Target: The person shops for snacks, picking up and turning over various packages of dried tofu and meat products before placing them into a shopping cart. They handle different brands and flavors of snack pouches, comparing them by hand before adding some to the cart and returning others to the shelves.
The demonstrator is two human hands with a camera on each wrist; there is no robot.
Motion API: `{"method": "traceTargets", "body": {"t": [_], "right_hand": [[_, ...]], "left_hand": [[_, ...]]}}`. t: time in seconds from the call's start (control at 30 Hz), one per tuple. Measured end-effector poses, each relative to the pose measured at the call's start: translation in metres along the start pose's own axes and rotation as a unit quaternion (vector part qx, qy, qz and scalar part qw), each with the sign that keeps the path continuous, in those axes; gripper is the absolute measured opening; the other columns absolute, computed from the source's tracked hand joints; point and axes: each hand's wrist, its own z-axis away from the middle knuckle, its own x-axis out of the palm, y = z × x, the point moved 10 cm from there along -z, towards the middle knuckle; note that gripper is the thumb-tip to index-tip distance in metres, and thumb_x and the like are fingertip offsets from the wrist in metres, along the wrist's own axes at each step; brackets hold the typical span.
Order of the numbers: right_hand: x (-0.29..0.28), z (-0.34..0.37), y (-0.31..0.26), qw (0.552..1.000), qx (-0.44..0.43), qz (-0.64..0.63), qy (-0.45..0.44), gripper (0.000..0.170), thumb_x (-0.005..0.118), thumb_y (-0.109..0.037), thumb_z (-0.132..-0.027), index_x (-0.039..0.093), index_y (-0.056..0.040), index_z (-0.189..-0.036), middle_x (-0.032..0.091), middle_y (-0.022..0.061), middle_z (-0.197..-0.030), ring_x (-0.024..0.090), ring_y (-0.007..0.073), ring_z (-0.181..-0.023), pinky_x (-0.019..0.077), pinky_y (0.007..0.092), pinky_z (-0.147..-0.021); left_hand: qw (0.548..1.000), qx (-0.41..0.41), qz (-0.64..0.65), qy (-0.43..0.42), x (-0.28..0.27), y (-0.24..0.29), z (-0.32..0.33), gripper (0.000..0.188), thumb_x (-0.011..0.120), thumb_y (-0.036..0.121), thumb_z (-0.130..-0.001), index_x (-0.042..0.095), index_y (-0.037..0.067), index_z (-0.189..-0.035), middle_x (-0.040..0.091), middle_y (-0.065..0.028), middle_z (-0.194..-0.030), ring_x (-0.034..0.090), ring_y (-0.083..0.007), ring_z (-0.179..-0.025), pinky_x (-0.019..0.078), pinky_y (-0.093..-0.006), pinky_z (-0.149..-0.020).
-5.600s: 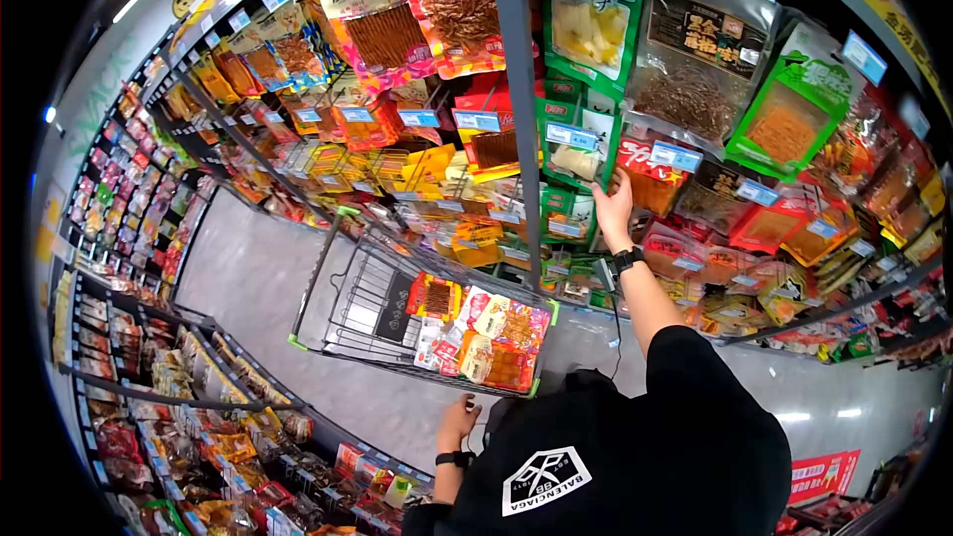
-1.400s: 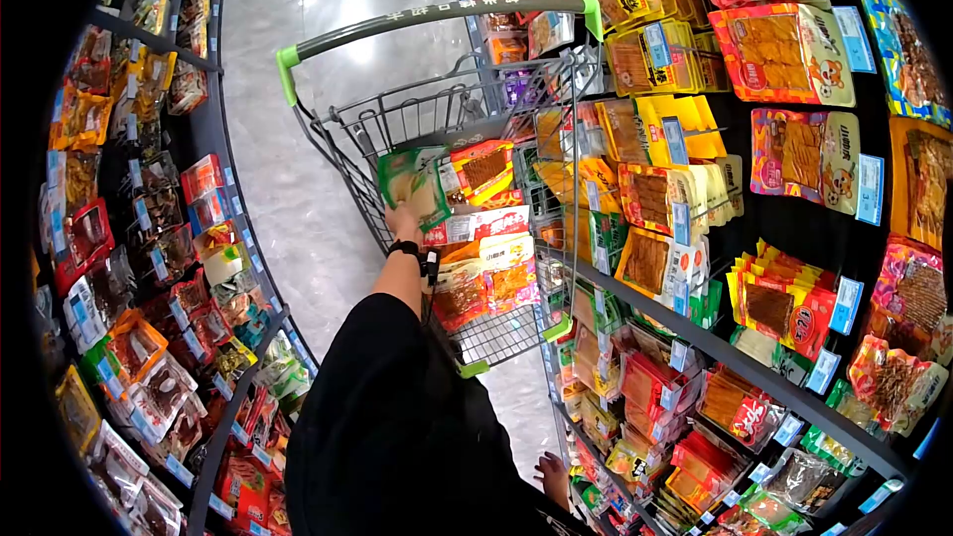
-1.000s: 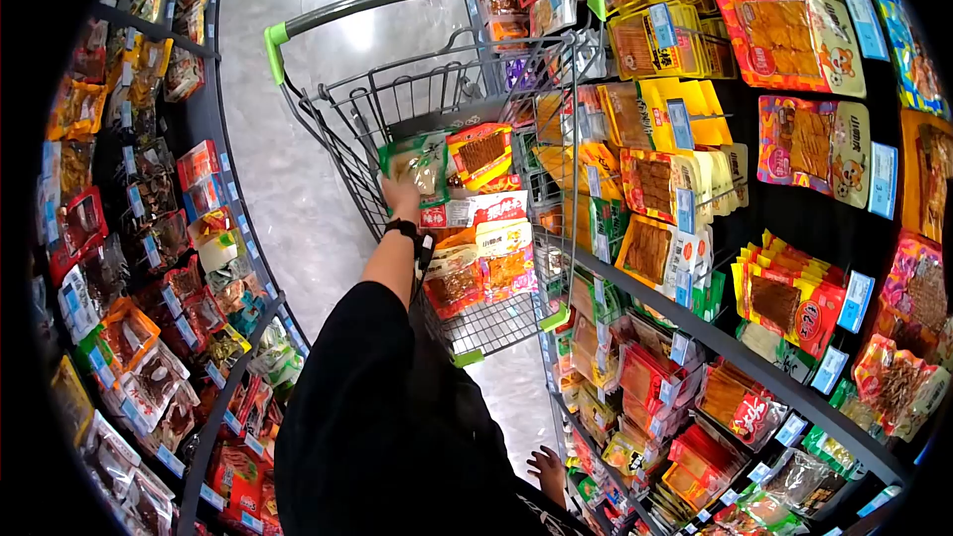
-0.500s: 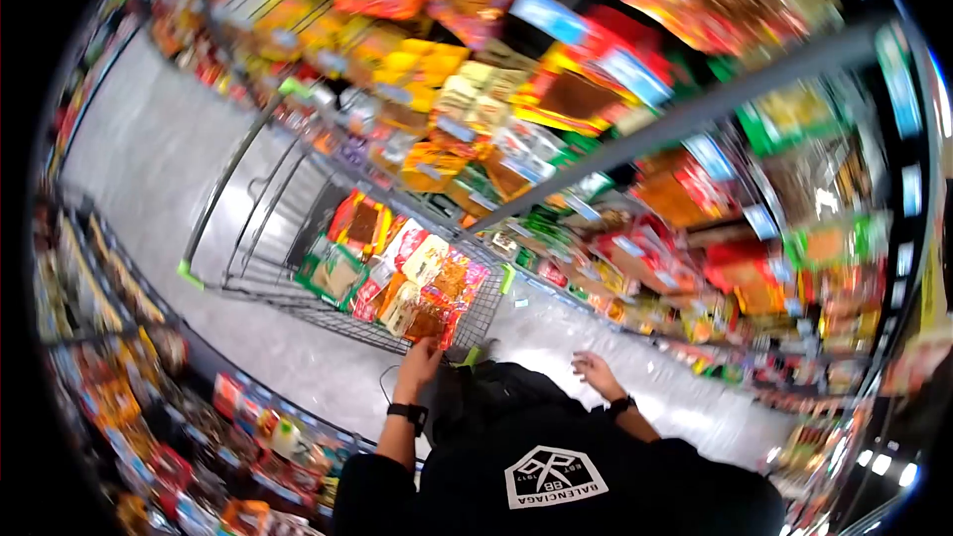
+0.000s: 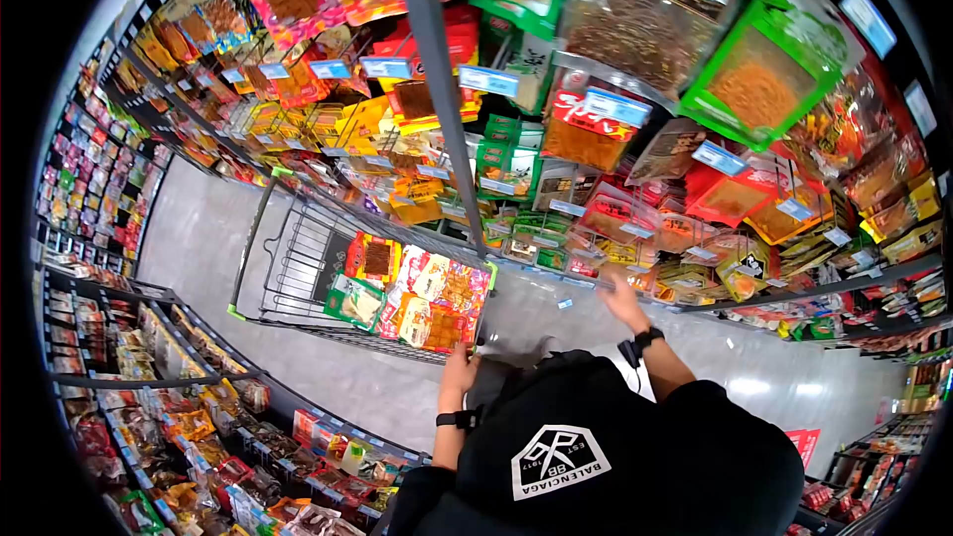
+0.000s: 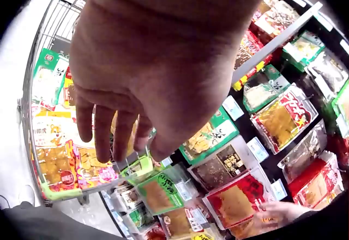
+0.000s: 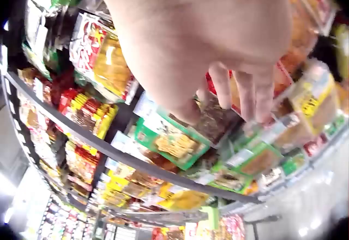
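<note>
My left hand (image 5: pixel 459 373) is at the near front corner of the wire shopping cart (image 5: pixel 298 318), its fingers loosely bent and overlapping the cart's rim in the left wrist view. Inside the cart lie several snack packets, among them a green packet (image 5: pixel 354 302), a red-yellow packet (image 5: pixel 375 258) and an orange packet (image 5: pixel 435 326). Nothing shows in my right hand (image 5: pixel 623 300), which reaches toward the lower shelf rows with fingers loosely extended. Close around it in the right wrist view hang a green packet (image 7: pixel 173 141) and a yellow-labelled packet (image 7: pixel 311 103).
A tall rack of hanging packets (image 5: pixel 596 129) with blue price tags curves along the far side, divided by a grey post (image 5: pixel 437 69). Another packet rack (image 5: pixel 199 427) stands at the lower left. Grey floor (image 5: pixel 199 238) runs between them.
The green packet, earlier in my left hand, now lies in the cart. My left hand has moved to the cart's front corner. The view has swung, and my right hand has reached toward the rack.
</note>
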Motion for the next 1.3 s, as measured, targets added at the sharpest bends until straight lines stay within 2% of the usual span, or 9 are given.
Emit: {"method": "traceTargets", "body": {"t": [0.2,0.3,0.37,0.53,0.7,0.77,0.9,1.0,1.3], "right_hand": [[-0.118,-0.099,-0.167,0.957,-0.205,-0.067,0.193,0.065,0.068,-0.016,-0.087,0.040,0.0002,-0.143,0.046,0.0227,-0.143,0.044,0.0335,-0.134,0.0361,0.0369,-0.109],[-0.120,-0.158,-0.147,0.928,-0.158,-0.254,0.221,0.066,0.071,-0.015,-0.085,0.042,0.0002,-0.142,0.052,0.0196,-0.136,0.054,0.0286,-0.123,0.0416,0.0358,-0.102],[-0.119,-0.183,-0.149,0.906,-0.195,-0.310,0.211,0.061,0.074,-0.016,-0.083,0.048,0.0007,-0.135,0.058,0.0169,-0.126,0.058,0.0271,-0.114,0.0447,0.0356,-0.097],[-0.123,-0.186,-0.142,0.910,-0.121,-0.259,0.300,0.056,0.078,-0.020,-0.079,0.054,0.0006,-0.124,0.067,0.0123,-0.104,0.066,0.0203,-0.086,0.0521,0.0345,-0.078],[-0.119,-0.189,-0.148,0.886,-0.091,-0.354,0.285,0.053,0.081,-0.023,-0.077,0.057,0.0011,-0.119,0.068,0.0104,-0.098,0.066,0.0197,-0.084,0.0513,0.0334,-0.078],[-0.130,-0.184,-0.170,0.908,-0.163,-0.231,0.310,0.045,0.080,-0.022,-0.078,0.062,0.0019,-0.112,0.069,0.0098,-0.099,0.066,0.0193,-0.087,0.0499,0.0320,-0.082],[-0.122,-0.194,-0.178,0.870,-0.134,-0.409,0.242,0.033,0.076,-0.023,-0.085,0.067,0.0019,-0.105,0.071,0.0091,-0.103,0.065,0.0168,-0.094,0.0481,0.0303,-0.085],[-0.135,-0.180,-0.189,0.889,-0.133,-0.350,0.263,0.031,0.073,-0.024,-0.089,0.068,0.0020,-0.106,0.072,0.0087,-0.099,0.065,0.0139,-0.091,0.0482,0.0292,-0.084],[-0.144,-0.092,-0.220,0.914,-0.129,-0.344,0.174,0.022,0.067,-0.017,-0.093,0.067,0.0019,-0.105,0.071,0.0043,-0.099,0.062,0.0083,-0.088,0.0481,0.0260,-0.080]], "left_hand": [[0.998,0.058,0.010,-0.033,0.059,0.064,0.020,0.043,0.066,0.022,-0.089,0.055,0.004,-0.126,0.067,-0.0220,-0.105,0.066,-0.0349,-0.094,0.0523,-0.0405,-0.081],[0.997,0.063,0.022,-0.032,0.068,0.083,0.035,0.043,0.066,0.023,-0.089,0.055,0.004,-0.126,0.068,-0.0214,-0.104,0.066,-0.0348,-0.094,0.0524,-0.0403,-0.081],[0.998,0.060,0.017,-0.027,0.066,0.086,0.043,0.043,0.066,0.023,-0.089,0.055,0.004,-0.126,0.068,-0.0206,-0.105,0.066,-0.0350,-0.095,0.0523,-0.0409,-0.082],[1.000,0.012,-0.015,0.018,0.046,0.070,0.065,0.041,0.066,0.022,-0.089,0.056,0.005,-0.125,0.068,-0.0191,-0.108,0.067,-0.0329,-0.094,0.0530,-0.0403,-0.082],[0.998,0.001,-0.020,0.062,0.034,0.047,0.078,0.040,0.066,0.023,-0.089,0.057,0.004,-0.123,0.068,-0.0200,-0.107,0.069,-0.0316,-0.089,0.0544,-0.0400,-0.079],[0.998,-0.004,-0.015,0.062,0.031,0.046,0.082,0.040,0.066,0.023,-0.089,0.057,0.004,-0.123,0.068,-0.0200,-0.106,0.069,-0.0318,-0.089,0.0545,-0.0404,-0.078],[0.997,-0.005,-0.019,0.070,0.026,0.045,0.085,0.040,0.066,0.024,-0.090,0.057,0.003,-0.123,0.069,-0.0196,-0.105,0.069,-0.0314,-0.088,0.0544,-0.0401,-0.078],[0.997,-0.005,-0.003,0.078,0.024,0.046,0.082,0.040,0.067,0.022,-0.089,0.058,0.003,-0.122,0.069,-0.0188,-0.106,0.069,-0.0310,-0.088,0.0542,-0.0394,-0.078],[0.989,0.091,0.077,0.087,-0.029,0.139,0.082,0.031,0.066,0.014,-0.090,0.058,0.000,-0.116,0.069,-0.0148,-0.101,0.068,-0.0242,-0.090,0.0519,-0.0359,-0.079]]}}
